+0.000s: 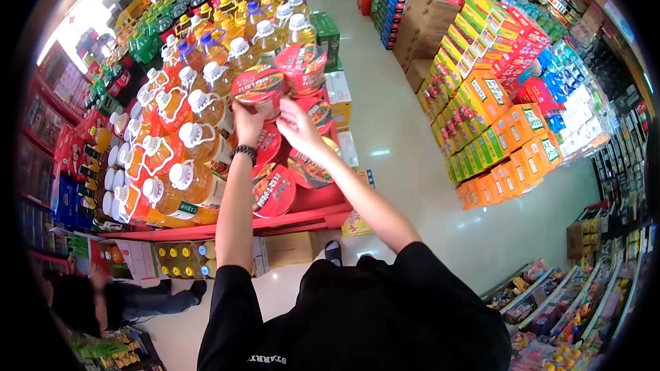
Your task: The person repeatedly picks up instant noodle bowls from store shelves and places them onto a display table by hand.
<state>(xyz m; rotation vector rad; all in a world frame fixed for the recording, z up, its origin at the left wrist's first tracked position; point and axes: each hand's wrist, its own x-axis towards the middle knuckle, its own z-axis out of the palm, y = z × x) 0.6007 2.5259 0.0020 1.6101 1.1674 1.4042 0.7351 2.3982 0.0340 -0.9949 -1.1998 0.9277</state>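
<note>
A red instant noodle bowl (258, 86) with a printed lid is tilted above the display, gripped from below by my left hand (249, 125). On that wrist is a dark beaded bracelet. My right hand (297, 122) has its fingers bent in against the bowl's lower right side; part of its grip is hidden. Just behind and to the right stands another red noodle bowl (302, 69). Under my hands and forearms, several more noodle bowls (273, 191) sit on the red display stand (316, 217), partly covered by my arms.
Large oil bottles (199, 134) with white caps crowd the display to the left. Across the tiled aisle (395, 165) rise stacked orange cartons (512, 144). A brown carton (291, 247) lies below the stand's front edge. Another person (103, 295) is at lower left.
</note>
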